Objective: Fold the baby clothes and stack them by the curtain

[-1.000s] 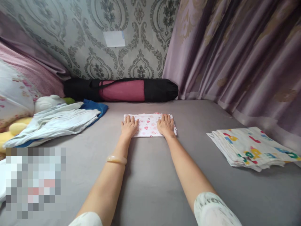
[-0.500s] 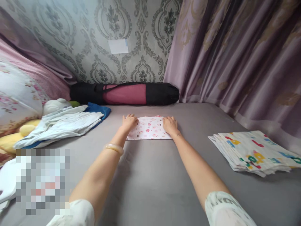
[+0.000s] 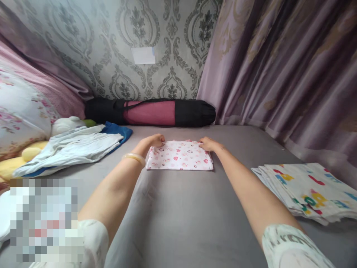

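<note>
Closest to me, a pile of cloths with bright letters (image 3: 315,190) lies on the gray sheet (image 3: 178,219), off to the right, so it is not in the way of the arms. A pale bangle (image 3: 136,157) sits on the left arm. Over on the left, some pale clothes (image 3: 80,145) lie in a loose heap. In the middle is a folded white cloth with pink hearts (image 3: 178,156), lying flat on the sheet, maybe there so both arms can reach it evenly. The left hand (image 3: 154,140) curls its fingers at the far left corner, and the right hand (image 3: 208,143) has its fingers and thumb at the far right corner. I can't tell if either one is really pinching. Hands so far apart could help keep the cloth straight. Past them, a long black and pink bag (image 3: 150,112) lies along the wall (image 3: 171,80), out of the way.
</note>
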`<act>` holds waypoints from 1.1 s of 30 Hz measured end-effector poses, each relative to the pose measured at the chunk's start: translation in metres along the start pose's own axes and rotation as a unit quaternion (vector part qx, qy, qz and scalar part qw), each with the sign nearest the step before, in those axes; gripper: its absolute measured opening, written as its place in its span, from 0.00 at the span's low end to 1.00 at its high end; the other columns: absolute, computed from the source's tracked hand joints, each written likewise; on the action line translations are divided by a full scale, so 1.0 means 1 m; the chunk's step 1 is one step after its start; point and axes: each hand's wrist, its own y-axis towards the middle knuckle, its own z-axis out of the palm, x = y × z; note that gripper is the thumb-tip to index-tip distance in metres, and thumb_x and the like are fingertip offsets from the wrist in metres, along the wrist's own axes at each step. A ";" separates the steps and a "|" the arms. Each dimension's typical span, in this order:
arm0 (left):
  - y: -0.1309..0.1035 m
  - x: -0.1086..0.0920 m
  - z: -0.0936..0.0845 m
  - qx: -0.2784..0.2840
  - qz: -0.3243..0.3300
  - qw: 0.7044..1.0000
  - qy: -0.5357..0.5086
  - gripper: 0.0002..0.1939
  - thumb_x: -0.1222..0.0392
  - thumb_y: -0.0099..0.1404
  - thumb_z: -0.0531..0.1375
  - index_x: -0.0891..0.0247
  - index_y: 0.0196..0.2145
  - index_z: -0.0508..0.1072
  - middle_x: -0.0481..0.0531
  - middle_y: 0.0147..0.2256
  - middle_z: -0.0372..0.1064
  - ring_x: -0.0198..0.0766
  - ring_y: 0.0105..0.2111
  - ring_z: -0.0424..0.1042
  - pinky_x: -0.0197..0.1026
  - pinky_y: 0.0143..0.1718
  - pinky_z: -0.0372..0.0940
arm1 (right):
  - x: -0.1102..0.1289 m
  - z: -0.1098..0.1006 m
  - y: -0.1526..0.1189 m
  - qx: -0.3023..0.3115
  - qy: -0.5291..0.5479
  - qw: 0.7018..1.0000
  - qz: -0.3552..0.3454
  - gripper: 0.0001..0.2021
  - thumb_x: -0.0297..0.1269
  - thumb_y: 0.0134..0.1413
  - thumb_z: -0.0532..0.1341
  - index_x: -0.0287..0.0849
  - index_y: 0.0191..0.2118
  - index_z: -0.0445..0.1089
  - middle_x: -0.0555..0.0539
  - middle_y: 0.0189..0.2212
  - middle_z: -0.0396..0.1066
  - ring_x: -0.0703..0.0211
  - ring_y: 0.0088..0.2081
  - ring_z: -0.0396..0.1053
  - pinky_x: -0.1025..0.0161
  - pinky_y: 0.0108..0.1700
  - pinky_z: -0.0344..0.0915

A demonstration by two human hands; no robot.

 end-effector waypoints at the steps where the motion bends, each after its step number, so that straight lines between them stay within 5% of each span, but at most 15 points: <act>1: 0.002 0.002 -0.002 0.018 -0.005 1.000 0.000 0.21 0.57 0.56 0.61 0.59 0.48 0.75 0.53 0.44 0.77 0.41 0.41 0.75 0.36 0.42 0.66 | 0.000 -0.002 0.000 0.009 -0.003 1.000 0.002 0.20 0.40 0.63 0.56 0.44 0.59 0.66 0.39 0.62 0.60 0.46 0.61 0.59 0.53 0.57 0.58; 6: 0.006 0.001 -0.009 0.094 -0.032 0.995 0.001 0.25 0.58 0.54 0.61 0.60 0.51 0.75 0.54 0.47 0.76 0.42 0.42 0.75 0.34 0.39 0.67 | 0.007 -0.011 -0.002 0.029 -0.016 0.999 0.009 0.19 0.40 0.61 0.59 0.44 0.56 0.68 0.38 0.59 0.63 0.44 0.63 0.55 0.53 0.56 0.59; 13: 0.000 0.000 -0.006 0.076 -0.026 0.997 0.001 0.26 0.60 0.55 0.58 0.64 0.53 0.73 0.57 0.48 0.75 0.42 0.43 0.74 0.34 0.40 0.67 | 0.013 -0.016 -0.017 -0.005 -0.017 1.000 -0.006 0.15 0.37 0.62 0.57 0.42 0.53 0.69 0.38 0.60 0.61 0.43 0.62 0.55 0.50 0.58 0.56; 19: -0.020 0.000 -0.015 -0.007 0.028 0.998 -0.049 0.23 0.59 0.55 0.58 0.63 0.49 0.74 0.55 0.43 0.77 0.41 0.40 0.74 0.36 0.40 0.67 | 0.004 -0.028 -0.034 -0.044 0.006 0.998 -0.033 0.16 0.37 0.61 0.57 0.48 0.53 0.69 0.45 0.54 0.71 0.50 0.56 0.65 0.54 0.58 0.55; 26: -0.059 -0.011 -0.060 -0.030 0.037 0.999 -0.020 0.17 0.54 0.61 0.55 0.64 0.43 0.76 0.50 0.38 0.77 0.40 0.37 0.73 0.35 0.36 0.63 | -0.003 -0.061 -0.062 -0.111 0.026 0.990 -0.082 0.12 0.38 0.57 0.60 0.49 0.47 0.75 0.49 0.45 0.77 0.53 0.51 0.70 0.60 0.52 0.58; 30: -0.084 -0.023 -0.088 -0.114 0.048 0.992 0.010 0.18 0.53 0.64 0.54 0.60 0.48 0.74 0.50 0.42 0.76 0.41 0.43 0.72 0.40 0.48 0.61 | -0.007 -0.082 -0.079 -0.175 0.046 0.978 -0.105 0.12 0.38 0.58 0.60 0.48 0.47 0.74 0.50 0.43 0.77 0.55 0.47 0.71 0.62 0.51 0.57; 33: -0.098 -0.028 -0.097 -0.211 0.058 0.975 0.041 0.18 0.53 0.66 0.52 0.60 0.47 0.74 0.52 0.43 0.76 0.43 0.46 0.70 0.50 0.59 0.50 | -0.007 -0.088 -0.093 -0.244 0.042 0.961 -0.123 0.12 0.37 0.60 0.58 0.47 0.48 0.73 0.49 0.43 0.77 0.54 0.48 0.69 0.58 0.56 0.53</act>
